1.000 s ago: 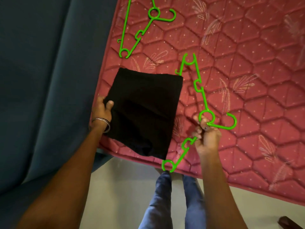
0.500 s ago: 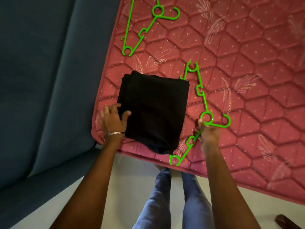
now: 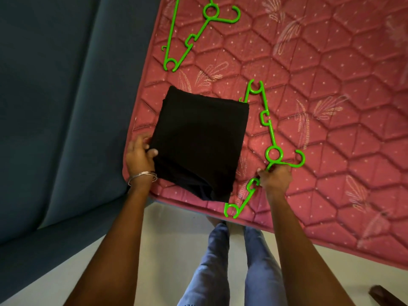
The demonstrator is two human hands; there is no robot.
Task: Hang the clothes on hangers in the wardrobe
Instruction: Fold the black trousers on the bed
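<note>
A folded black garment lies on the near corner of the pink quilted mattress. My left hand grips its left edge, thumb on top and fingers under the fold. A green plastic hanger lies just right of the garment, its hook pointing right. My right hand grips that hanger's arm just below the ring at the neck. The far end of the hanger's bar is tucked behind the garment's top right corner.
A second green hanger lies further back on the mattress. A dark blue upholstered surface fills the left side. Pale floor and my jeans-clad legs are below the mattress edge. A dark wooden piece shows at the bottom right.
My left hand has moved from the garment's lower left corner up onto its left edge and taken hold. The right hand has slid slightly down the hanger's arm, and the hanger has shifted a little.
</note>
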